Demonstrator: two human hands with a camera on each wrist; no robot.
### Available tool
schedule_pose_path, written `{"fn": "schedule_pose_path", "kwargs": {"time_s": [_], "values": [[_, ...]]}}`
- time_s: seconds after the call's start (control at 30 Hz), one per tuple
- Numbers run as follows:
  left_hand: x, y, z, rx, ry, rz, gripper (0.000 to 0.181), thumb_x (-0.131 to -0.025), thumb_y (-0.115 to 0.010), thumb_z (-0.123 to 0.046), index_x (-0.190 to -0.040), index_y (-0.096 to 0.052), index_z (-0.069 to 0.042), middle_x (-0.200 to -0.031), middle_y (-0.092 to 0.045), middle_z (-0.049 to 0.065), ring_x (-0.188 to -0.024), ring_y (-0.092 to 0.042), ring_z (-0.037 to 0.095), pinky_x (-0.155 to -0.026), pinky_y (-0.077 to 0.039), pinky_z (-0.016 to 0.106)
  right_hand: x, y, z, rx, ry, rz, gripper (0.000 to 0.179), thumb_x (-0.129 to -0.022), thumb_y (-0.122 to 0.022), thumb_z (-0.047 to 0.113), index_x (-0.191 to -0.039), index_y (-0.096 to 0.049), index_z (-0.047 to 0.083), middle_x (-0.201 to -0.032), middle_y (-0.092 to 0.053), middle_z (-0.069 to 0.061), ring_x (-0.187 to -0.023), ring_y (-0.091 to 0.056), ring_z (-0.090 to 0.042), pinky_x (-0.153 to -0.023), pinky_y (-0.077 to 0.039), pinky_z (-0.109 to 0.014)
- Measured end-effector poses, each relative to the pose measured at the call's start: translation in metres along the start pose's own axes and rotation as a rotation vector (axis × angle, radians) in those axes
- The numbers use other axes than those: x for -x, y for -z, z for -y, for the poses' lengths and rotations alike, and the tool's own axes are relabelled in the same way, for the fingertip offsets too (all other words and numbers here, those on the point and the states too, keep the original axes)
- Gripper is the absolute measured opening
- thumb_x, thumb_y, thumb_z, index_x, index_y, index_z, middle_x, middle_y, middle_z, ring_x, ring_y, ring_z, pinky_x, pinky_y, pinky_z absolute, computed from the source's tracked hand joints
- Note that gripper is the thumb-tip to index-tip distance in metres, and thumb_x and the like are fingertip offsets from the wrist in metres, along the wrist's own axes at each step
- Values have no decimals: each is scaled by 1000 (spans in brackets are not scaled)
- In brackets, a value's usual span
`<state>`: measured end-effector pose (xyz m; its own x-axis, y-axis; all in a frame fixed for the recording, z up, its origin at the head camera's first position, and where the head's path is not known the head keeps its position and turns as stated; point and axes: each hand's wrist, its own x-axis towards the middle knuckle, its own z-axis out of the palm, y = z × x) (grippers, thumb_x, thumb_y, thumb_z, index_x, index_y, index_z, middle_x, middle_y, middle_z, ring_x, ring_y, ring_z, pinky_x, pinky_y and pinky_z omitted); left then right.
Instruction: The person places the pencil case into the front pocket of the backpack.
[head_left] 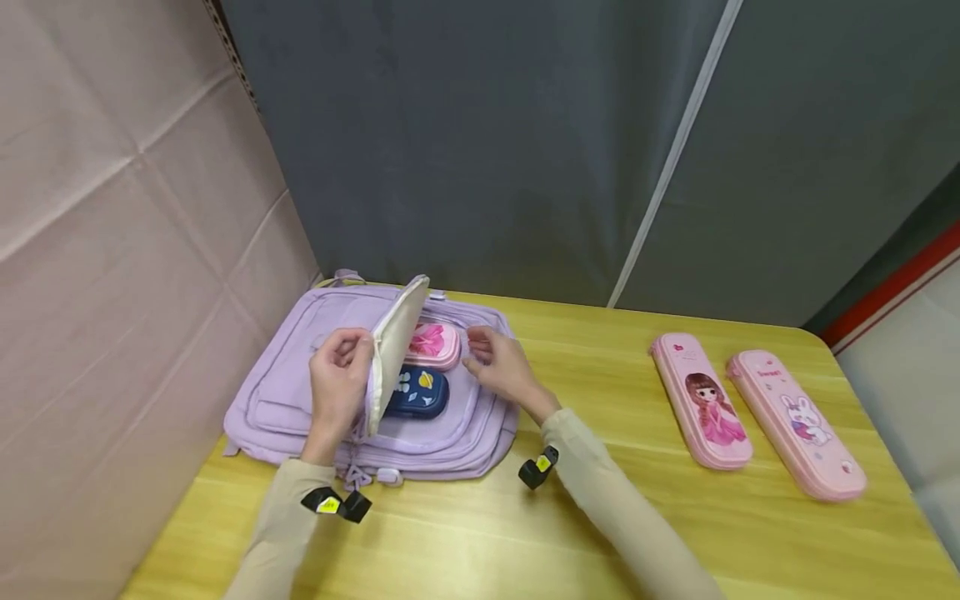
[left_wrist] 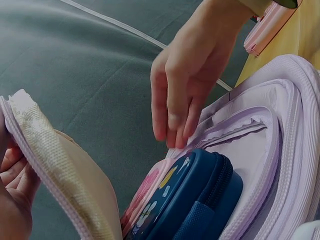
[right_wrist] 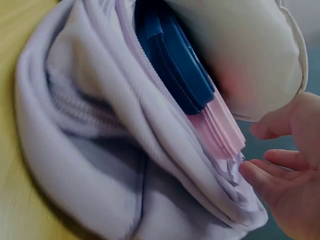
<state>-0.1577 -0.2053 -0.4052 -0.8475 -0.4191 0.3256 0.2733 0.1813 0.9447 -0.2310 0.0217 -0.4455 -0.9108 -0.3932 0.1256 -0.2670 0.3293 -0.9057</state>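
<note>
A lilac backpack [head_left: 292, 392] lies flat on the table, its front pocket unzipped. My left hand [head_left: 341, 379] pinches the edge of the raised pocket flap [head_left: 397, 354], whose cream lining faces right. Inside the pocket, partly hidden by the flap, are a pink pencil case [head_left: 442, 346] and a dark blue pencil case [head_left: 426, 392] with a planet print, side by side. My right hand [head_left: 498, 362] hovers just right of the pink case with fingers loosely bent, holding nothing. The left wrist view shows the blue case [left_wrist: 200, 195] with its zipper side toward the camera.
To the right on the wooden table [head_left: 600, 375] lie a pink pencil case with a doll print [head_left: 705, 404] and another with a rabbit print [head_left: 798, 425]. A grey curtain [head_left: 480, 150] hangs behind, and a pale cloth wall [head_left: 135, 292] stands at the left.
</note>
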Motion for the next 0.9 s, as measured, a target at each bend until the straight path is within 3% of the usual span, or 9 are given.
{"fn": "schedule_pose_path", "kwargs": {"time_s": [0.4,0.9], "values": [[0,0,-2,-2,-2,-1,11,-96,-60,-1,-98,-66,8,-77,-69,-18,-71,-66,-4,-66,-54,11,31,45,-2,7,78,-127,43,-89,-66,-3,-129,-56,-13,-125,-64,-31,-116,-65,-42,-100,-55,-48],[-1,0,-1,1,-14,3,12,-96,-60,0,-98,-66,10,-77,-69,-19,-71,-67,-4,-66,-54,12,72,99,-21,116,44,-225,43,-92,-69,1,-132,-57,-9,-131,-62,-29,-120,-62,-41,-103,-52,-52]]}}
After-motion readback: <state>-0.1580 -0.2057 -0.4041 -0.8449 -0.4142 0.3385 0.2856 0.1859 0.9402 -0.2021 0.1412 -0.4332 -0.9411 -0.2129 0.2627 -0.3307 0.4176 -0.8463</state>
